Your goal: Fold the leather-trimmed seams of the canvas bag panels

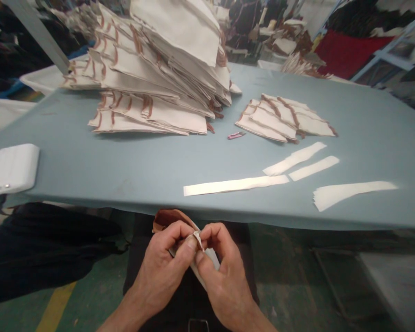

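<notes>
Both my hands meet over my lap, just below the table's front edge, gripping one cloth piece (174,216) in brown and off-white. My left hand (169,263) pinches a small pale fold of it between thumb and fingers. Close against it, my right hand (221,267) pinches the same fold from the other side. The brown part of the cloth sticks up behind my left fingers, and the pale part hangs down between the hands. What lies under the fingertips is partly hidden.
On the blue-grey table (131,161) rise a tall stack of off-white cloth pieces (166,78) and a smaller stack (283,117). Thread snips (235,135) lie between them. Several pale strips (235,185) lie nearer me. A white device (14,168) sits at the left edge.
</notes>
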`<state>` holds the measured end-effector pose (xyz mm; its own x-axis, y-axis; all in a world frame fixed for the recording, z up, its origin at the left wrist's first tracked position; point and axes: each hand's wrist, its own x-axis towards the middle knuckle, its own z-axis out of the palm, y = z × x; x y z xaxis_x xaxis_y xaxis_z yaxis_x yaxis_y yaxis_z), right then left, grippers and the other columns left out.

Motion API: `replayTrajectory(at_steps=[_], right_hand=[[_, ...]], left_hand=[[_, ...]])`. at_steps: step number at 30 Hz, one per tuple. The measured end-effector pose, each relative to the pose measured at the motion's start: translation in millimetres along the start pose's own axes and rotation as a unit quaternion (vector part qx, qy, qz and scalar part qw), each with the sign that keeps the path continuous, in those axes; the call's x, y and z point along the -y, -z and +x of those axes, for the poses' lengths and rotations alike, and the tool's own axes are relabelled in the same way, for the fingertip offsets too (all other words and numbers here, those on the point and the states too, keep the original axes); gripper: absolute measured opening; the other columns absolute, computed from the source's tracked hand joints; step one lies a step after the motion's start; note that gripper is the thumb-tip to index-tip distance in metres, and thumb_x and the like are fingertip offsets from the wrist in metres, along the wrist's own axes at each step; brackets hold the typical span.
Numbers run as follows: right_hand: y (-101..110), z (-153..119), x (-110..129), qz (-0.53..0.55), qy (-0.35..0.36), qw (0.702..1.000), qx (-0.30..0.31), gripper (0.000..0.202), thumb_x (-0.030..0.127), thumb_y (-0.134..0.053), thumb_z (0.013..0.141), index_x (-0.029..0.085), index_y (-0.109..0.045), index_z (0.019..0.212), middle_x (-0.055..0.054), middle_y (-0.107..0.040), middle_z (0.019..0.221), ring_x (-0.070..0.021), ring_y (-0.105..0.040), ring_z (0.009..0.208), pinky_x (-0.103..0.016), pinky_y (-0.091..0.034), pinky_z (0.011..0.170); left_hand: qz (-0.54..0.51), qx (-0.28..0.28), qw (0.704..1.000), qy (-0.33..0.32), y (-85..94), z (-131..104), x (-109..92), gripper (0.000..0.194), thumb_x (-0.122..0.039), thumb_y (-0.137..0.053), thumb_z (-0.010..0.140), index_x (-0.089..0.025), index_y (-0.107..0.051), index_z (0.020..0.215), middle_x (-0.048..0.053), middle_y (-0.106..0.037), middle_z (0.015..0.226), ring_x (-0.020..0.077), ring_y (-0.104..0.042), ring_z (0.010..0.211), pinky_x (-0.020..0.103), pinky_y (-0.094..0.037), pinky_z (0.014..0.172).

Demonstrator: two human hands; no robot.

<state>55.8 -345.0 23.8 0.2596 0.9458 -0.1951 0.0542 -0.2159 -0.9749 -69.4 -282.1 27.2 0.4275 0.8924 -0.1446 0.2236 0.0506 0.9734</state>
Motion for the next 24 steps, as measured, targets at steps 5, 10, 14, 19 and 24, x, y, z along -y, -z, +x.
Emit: replayTrajectory(at_steps=[5,10,14,19,24], right_hand=[[11.9,-2.8,2.5,-0.004,0.014,0.999,0.036,0.02,0.017,-0.055,0.08,0.021,-0.058,0.1,-0.001,-0.064,0.089,-0.0167,-0.061,0.082,-0.028,-0.049,0.073],[43.1,13.7,14.7,-0.089,0.171,0.981,0.01,0.028,0.014,-0.055,0.086,0.023,-0.06,0.112,-0.005,-0.068,0.109,-0.0207,-0.063,0.107,-0.034,-0.048,0.098],[46.1,37.1,32.1,-0.088,0.225,0.958,0.156,0.037,0.021,-0.054,0.088,0.021,-0.058,0.124,-0.009,-0.069,0.125,-0.0235,-0.064,0.116,-0.039,-0.048,0.103],[39.3,61.3,41.8,-0.151,0.301,0.912,0.235,0.019,0.029,-0.057,0.085,0.02,-0.062,0.101,-0.004,-0.068,0.089,-0.0211,-0.061,0.084,-0.04,-0.048,0.087],[43.8,68.5,47.6,-0.233,0.359,0.872,0.238,0.011,0.021,-0.059,0.082,0.023,-0.052,0.074,0.002,-0.056,0.067,-0.0168,-0.05,0.067,-0.036,-0.041,0.075]], left_hand=[[-0.166,0.02,0.983,0.071,-0.1,-0.6,14.3,0.032,-0.042,-0.058,0.093,-0.019,-0.054,0.071,-0.005,-0.054,0.062,0.0095,-0.042,0.051,0.019,-0.035,0.048],[-0.135,0.044,0.989,0.05,6.0,-2.0,-0.5,0.029,-0.04,-0.06,0.091,-0.019,-0.055,0.072,-0.004,-0.055,0.059,0.0098,-0.046,0.049,0.019,-0.037,0.047],[-0.017,0.025,0.999,-0.03,12.2,-1.7,-14.7,0.022,-0.028,-0.06,0.087,-0.018,-0.061,0.067,-0.003,-0.056,0.059,0.0103,-0.05,0.052,0.018,-0.041,0.051],[0.048,0.042,0.996,-0.069,22.6,-1.4,-21.5,0.021,-0.023,-0.058,0.086,-0.018,-0.066,0.067,-0.003,-0.061,0.059,0.0103,-0.054,0.053,0.017,-0.043,0.052],[0.082,0.073,0.992,-0.065,32.8,0.8,-22.1,0.023,-0.022,-0.057,0.087,-0.018,-0.066,0.066,-0.005,-0.058,0.056,0.0087,-0.05,0.05,0.016,-0.039,0.049]])
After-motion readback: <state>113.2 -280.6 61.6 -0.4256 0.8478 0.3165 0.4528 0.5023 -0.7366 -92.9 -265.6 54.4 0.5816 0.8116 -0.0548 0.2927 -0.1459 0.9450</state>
